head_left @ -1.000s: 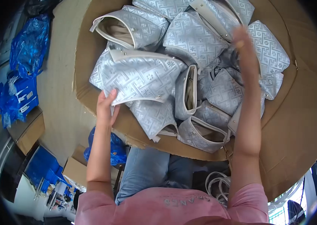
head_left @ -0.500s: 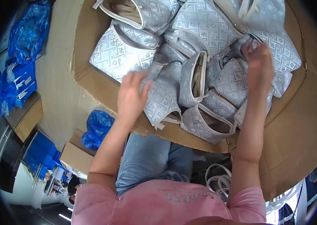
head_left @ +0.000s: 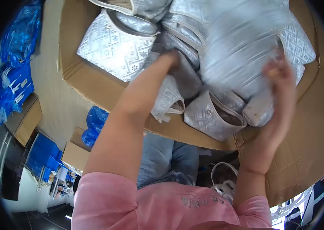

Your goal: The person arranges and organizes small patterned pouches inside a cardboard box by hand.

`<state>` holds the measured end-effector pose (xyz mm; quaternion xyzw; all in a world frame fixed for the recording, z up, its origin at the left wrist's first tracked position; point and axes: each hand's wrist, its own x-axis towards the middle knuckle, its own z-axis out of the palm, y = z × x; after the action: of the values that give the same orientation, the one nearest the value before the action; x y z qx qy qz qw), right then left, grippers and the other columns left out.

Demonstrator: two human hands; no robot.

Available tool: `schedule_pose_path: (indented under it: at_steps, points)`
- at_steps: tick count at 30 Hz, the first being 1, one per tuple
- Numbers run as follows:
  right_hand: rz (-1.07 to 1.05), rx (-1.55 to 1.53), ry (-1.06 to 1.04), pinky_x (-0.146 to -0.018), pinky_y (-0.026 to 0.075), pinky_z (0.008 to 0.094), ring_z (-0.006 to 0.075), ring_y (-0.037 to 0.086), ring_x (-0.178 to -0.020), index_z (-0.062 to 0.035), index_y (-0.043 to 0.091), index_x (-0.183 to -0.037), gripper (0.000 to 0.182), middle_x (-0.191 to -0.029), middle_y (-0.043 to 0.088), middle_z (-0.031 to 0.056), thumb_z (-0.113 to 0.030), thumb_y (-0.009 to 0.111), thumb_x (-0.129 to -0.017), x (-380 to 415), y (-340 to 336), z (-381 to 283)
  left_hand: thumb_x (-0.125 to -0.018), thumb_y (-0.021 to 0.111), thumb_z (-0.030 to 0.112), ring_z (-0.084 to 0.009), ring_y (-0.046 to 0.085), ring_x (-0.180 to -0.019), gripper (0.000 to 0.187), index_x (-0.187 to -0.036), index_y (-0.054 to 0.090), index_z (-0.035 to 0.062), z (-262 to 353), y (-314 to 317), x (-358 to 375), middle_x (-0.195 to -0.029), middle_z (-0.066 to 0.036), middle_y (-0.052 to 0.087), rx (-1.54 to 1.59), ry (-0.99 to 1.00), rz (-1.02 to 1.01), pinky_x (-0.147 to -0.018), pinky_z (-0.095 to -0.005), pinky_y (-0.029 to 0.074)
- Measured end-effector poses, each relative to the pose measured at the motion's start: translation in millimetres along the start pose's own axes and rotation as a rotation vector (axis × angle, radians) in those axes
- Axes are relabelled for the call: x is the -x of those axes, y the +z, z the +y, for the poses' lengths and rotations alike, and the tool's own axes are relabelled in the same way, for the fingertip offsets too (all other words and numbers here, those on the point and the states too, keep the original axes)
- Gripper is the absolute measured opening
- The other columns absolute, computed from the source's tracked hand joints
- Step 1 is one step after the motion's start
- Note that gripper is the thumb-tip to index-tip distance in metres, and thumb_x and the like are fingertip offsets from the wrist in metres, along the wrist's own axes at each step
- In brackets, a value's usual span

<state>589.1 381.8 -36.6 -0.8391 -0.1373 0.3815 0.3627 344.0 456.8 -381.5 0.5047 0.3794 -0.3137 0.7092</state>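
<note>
Several silver patterned bags fill a large cardboard box. My left hand reaches down among the bags near the middle, its fingers hidden between them. At the right, my right hand is blurred beside a large silver bag that is smeared by motion. Whether its fingers grip that bag cannot be made out. Below, a small open bag lies against the near wall of the box.
Blue plastic bags and a blue crate are at the far left. A smaller cardboard box with a blue plastic bag stands left of my legs. White straps lie below the large box.
My left hand has moved right and down in among the bags. The large silver bag now covers much of the pile at upper right, and my right hand has shifted slightly right and lower.
</note>
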Motion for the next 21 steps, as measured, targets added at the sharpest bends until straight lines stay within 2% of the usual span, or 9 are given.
schedule_pose_path:
  at_steps: [3,4,6,8,11,14,18,20,21]
  points:
    - [0.665,0.037,-0.646,-0.087,0.045,0.0252,0.014,0.06,-0.096,-0.0011,0.059,-0.121,0.036,-0.107,0.065,0.0073,-0.012,0.061,-0.087,-37.3,-26.9,-16.9,-0.071,0.076,0.015,-0.0221,0.059,-0.106,0.064,-0.128,0.051,0.0009,61.2,-19.3,93.4,-0.12,-0.016,0.062,-0.757,-0.028,0.251,-0.09,-0.0341,0.047]
    - [0.676,0.027,-0.637,-0.087,0.045,0.0252,0.014,0.06,-0.096,-0.0011,0.059,-0.121,0.036,-0.107,0.065,0.0073,-0.012,0.061,-0.087,-35.3,-18.9,-15.6,-0.071,0.076,0.015,-0.0221,0.059,-0.106,0.064,-0.128,0.051,0.0009,47.3,-25.6,96.5,-0.12,-0.016,0.062,-0.772,-0.031,0.248,-0.09,-0.0341,0.047]
    - [0.178,-0.064,-0.591,-0.094,0.044,0.0288,0.0168,0.06,-0.102,-0.0017,0.059,-0.122,0.037,-0.114,0.064,0.008,-0.012,0.058,-0.087,-27.2,0.0,-7.0,-0.069,0.076,0.01,-0.0315,0.06,-0.106,0.062,-0.125,0.049,0.0025,14.7,-33.4,97.6,-0.116,-0.014,0.063,-0.026,0.279,0.122,-0.093,-0.0363,0.046]
    - [-0.443,0.089,-0.366,-0.094,0.044,0.0324,0.0193,0.059,-0.104,-0.004,0.058,-0.124,0.046,-0.113,0.065,0.0072,-0.019,0.064,-0.081,-25.0,54.7,35.8,-0.066,0.077,0.004,-0.0289,0.06,-0.105,0.066,-0.125,0.047,0.0032,26.8,-27.9,125.5,-0.114,-0.015,0.062,-0.052,0.247,0.132,-0.092,-0.035,0.047]
    - [-0.881,0.626,-0.083,-0.094,0.046,0.042,0.0379,0.055,-0.115,-0.0032,0.036,-0.141,0.091,-0.121,0.057,0.025,-0.02,0.079,-0.063,-25.9,153.1,101.6,-0.066,0.077,0.0,-0.0298,0.06,-0.103,0.066,-0.124,0.046,0.0038,41.2,-18.7,153.0,-0.11,-0.018,0.062,-0.12,0.252,0.218,-0.09,-0.0359,0.047]
    - [-0.822,0.579,-0.211,-0.093,0.046,0.0437,0.0409,0.058,-0.106,-0.0027,0.043,-0.128,0.069,-0.118,0.057,0.0267,-0.015,0.074,-0.068,-33.0,184.8,174.8,-0.07,0.075,0.007,-0.0371,0.06,-0.102,0.058,-0.122,0.047,0.0035,46.7,-8.4,167.1,-0.106,-0.022,0.062,-0.228,0.301,0.354,-0.09,-0.0403,0.047]
    - [-0.565,0.473,-0.124,-0.092,0.045,0.0447,0.0424,0.055,-0.109,-0.0009,0.043,-0.127,0.074,-0.116,0.058,0.0247,-0.016,0.078,-0.063,-29.3,162.0,152.4,-0.088,0.063,0.03,-0.0361,0.06,-0.105,0.048,-0.122,0.051,-0.002,58.0,-4.1,194.5,-0.116,-0.024,0.06,-0.884,-0.11,0.542,-0.09,-0.0439,0.047]
    - [-0.251,0.339,-0.197,-0.093,0.044,0.0433,0.0416,0.056,-0.106,-0.0011,0.045,-0.122,0.067,-0.114,0.057,0.0233,-0.015,0.076,-0.065,-13.2,155.4,145.8,-0.094,0.047,0.039,-0.0393,0.058,-0.108,0.049,-0.114,0.058,-0.0041,78.4,-9.2,208.7,-0.12,-0.026,0.057,-0.973,-0.251,0.206,-0.092,-0.0463,0.046]
    - [-0.256,0.333,-0.2,-0.093,0.044,0.0433,0.0416,0.056,-0.106,-0.0011,0.045,-0.122,0.067,-0.114,0.057,0.0233,-0.015,0.076,-0.065,-15.5,150.2,136.0,-0.097,0.039,0.044,-0.041,0.057,-0.109,0.056,-0.11,0.062,-0.0051,84.1,-13.4,215.1,-0.123,-0.027,0.056,-1.006,-0.316,0.042,-0.093,-0.0475,0.045]
